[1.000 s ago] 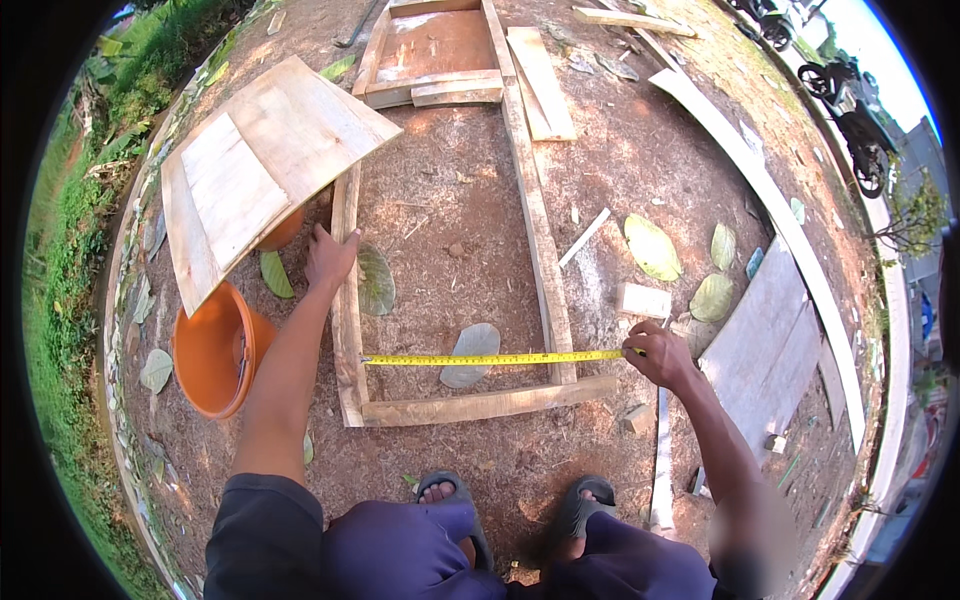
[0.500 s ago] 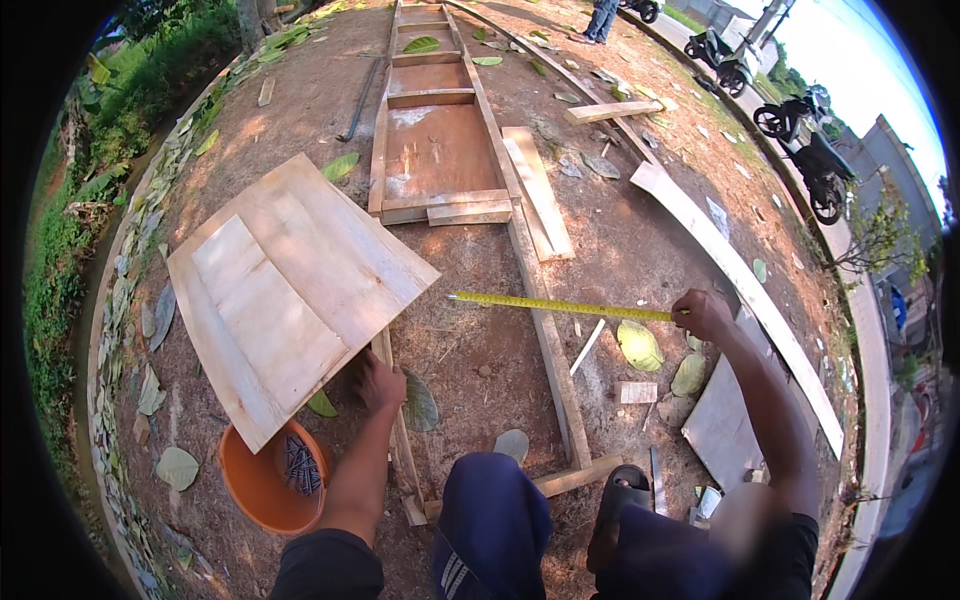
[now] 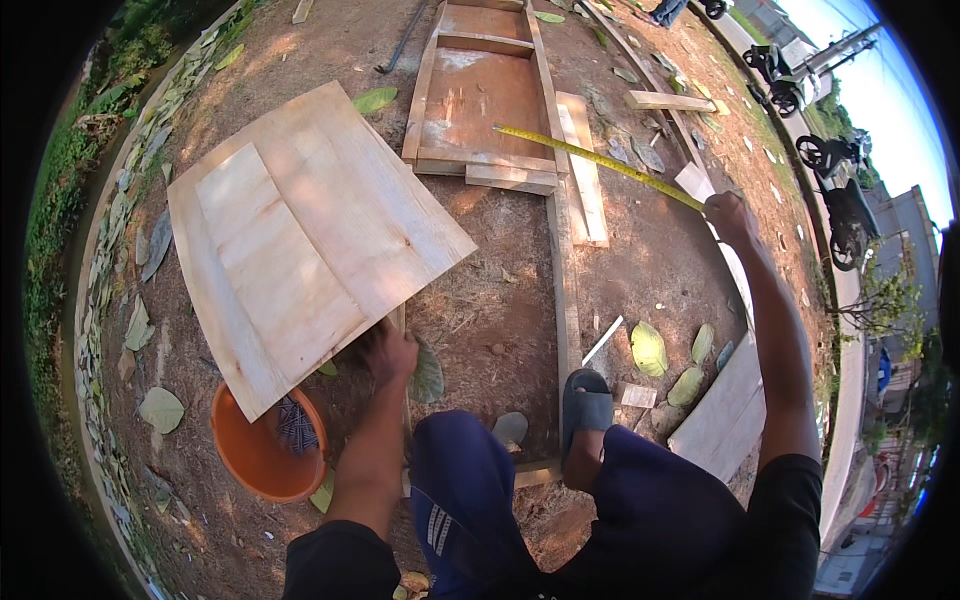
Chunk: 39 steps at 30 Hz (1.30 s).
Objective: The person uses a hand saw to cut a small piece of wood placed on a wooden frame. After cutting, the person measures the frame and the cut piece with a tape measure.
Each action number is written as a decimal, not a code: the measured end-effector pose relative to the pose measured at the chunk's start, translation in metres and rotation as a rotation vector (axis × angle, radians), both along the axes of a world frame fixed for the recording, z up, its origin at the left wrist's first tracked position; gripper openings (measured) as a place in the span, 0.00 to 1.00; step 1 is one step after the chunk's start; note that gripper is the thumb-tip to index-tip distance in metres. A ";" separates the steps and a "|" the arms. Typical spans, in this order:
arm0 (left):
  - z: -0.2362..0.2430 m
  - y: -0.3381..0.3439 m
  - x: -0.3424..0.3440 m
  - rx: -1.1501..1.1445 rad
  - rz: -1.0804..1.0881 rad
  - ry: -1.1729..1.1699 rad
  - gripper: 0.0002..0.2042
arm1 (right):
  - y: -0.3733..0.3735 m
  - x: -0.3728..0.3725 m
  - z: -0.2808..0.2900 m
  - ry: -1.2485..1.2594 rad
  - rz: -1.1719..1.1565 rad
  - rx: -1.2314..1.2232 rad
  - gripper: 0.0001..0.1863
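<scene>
My left hand grips the lower edge of a pale plywood panel, which is held tilted at the left; some fingers are hidden behind it. My right hand, off to the right, is closed on the end of a yellow tape measure; its case is hidden in the fist. The blade stretches leftward, its free end above the near reddish-brown board of the ladder-like wooden frame. Below the panel's lower corner stands an orange bucket with nails in it.
A long timber rail of the frame runs toward my sandalled foot. Loose planks, a grey board, a small wood block and fallen leaves lie on the dirt. Motorbikes and a person are farther off.
My right hand has carried the tape measure farther forward, its free end now over the frame. My foot has stepped left beside the rail. The left hand still grips the panel.
</scene>
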State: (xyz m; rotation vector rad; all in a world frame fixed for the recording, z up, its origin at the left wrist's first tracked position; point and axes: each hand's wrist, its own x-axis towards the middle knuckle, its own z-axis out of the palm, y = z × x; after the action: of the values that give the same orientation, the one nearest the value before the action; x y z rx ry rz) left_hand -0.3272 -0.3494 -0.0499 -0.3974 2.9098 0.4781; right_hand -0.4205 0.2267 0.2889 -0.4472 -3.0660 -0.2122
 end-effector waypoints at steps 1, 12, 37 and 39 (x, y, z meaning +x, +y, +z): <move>0.005 0.003 -0.001 0.006 -0.009 -0.032 0.42 | 0.007 -0.016 -0.015 0.008 -0.012 0.012 0.16; 0.004 0.000 -0.005 -0.028 0.026 -0.145 0.41 | 0.003 -0.160 -0.148 -0.007 0.200 -0.156 0.14; 0.010 0.012 -0.006 -0.190 0.071 -0.121 0.41 | 0.024 -0.252 -0.262 -0.030 0.373 -0.178 0.16; 0.017 0.016 -0.007 -0.227 0.053 -0.113 0.41 | 0.024 -0.253 -0.262 -0.025 0.380 -0.172 0.16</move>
State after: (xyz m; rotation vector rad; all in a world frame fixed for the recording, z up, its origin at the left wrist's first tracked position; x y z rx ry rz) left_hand -0.3345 -0.3331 -0.0333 -0.5147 2.8559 0.1268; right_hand -0.6738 0.2508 0.0274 0.1402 -3.1259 0.0592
